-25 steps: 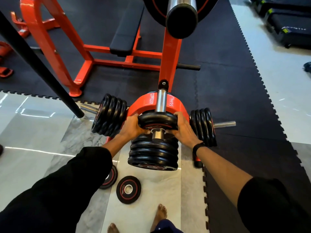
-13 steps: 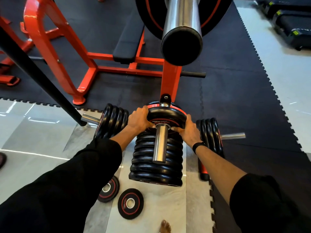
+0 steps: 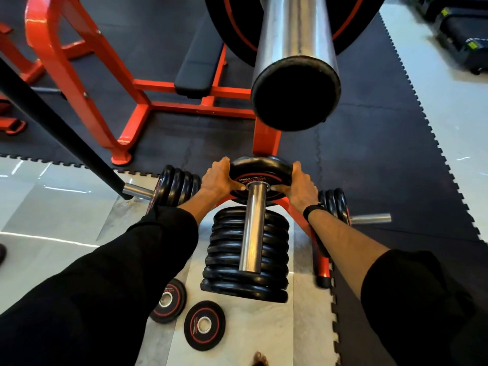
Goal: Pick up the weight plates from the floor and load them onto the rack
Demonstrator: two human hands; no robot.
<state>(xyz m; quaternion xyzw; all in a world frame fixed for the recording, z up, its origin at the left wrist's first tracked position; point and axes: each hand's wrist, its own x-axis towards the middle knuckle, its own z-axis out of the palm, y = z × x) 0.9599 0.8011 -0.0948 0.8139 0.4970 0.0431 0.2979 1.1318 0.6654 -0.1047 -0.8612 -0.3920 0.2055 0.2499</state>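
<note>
Head view: left hand [image 3: 219, 180] and right hand [image 3: 301, 187] grip opposite edges of a weight plate [image 3: 260, 177] threaded on the rack peg [image 3: 252, 228].

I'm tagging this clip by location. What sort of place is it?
Most likely a gym's weights area: black rubber weight plates stacked on a chrome peg of an orange steel rack, a black padded bench behind it, and black interlocking rubber floor mats.
</note>
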